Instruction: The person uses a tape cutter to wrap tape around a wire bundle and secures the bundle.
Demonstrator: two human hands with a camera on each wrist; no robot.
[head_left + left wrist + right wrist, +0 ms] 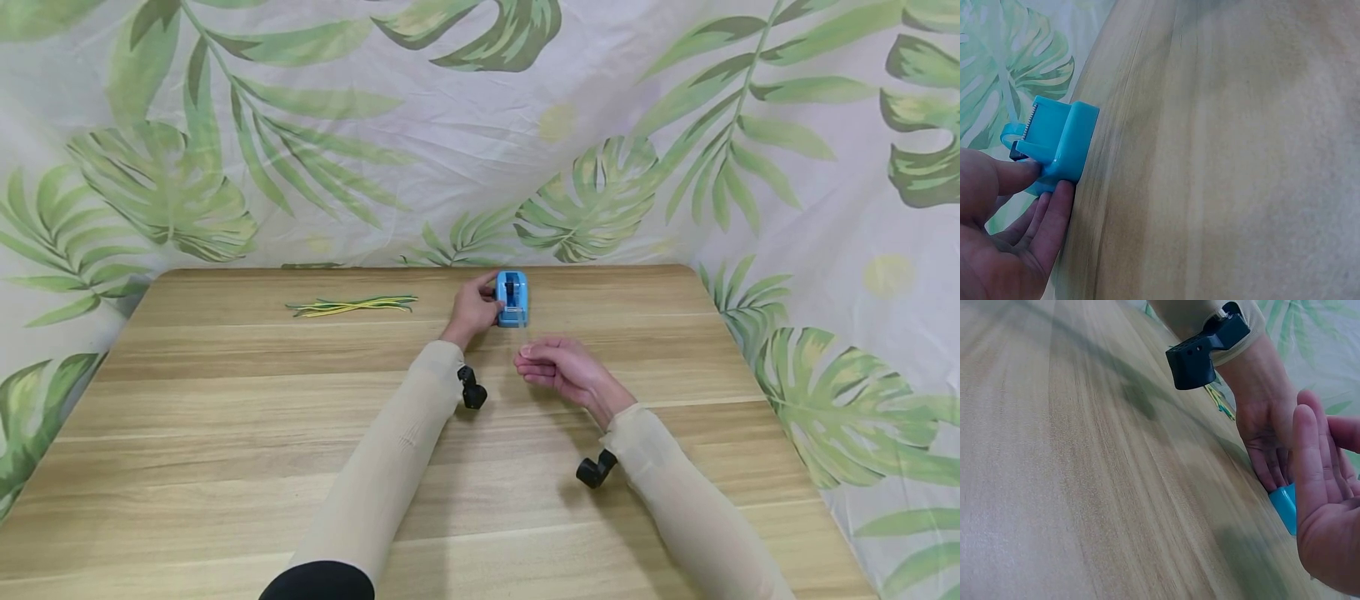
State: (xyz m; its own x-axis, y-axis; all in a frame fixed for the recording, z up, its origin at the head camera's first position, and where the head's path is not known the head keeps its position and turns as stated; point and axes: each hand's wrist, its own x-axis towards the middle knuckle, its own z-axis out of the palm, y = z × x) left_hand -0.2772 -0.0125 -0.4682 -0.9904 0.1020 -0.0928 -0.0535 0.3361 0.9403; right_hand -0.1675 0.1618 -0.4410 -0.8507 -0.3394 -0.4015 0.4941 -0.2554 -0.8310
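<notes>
At the table's far edge, my left hand (471, 312) grips the side of a small blue tape dispenser (513, 318). The left wrist view shows the thumb and fingers of this left hand (1013, 234) around the dispenser (1063, 134), whose toothed cutting edge is visible. My right hand (566, 367) is nearer to me, pinching the end of a clear tape strip (524, 335) that stretches from the dispenser. In the right wrist view, the right hand (1329, 494) partly hides the dispenser (1283, 506), and the tape cannot be made out.
Left of the dispenser, a loose bundle of thin yellow and green strands (351, 306) lies on the wooden table (225, 433). Leaf-printed cloth (465, 167) hangs just behind the far edge and along both sides. Each wrist carries a black camera mount.
</notes>
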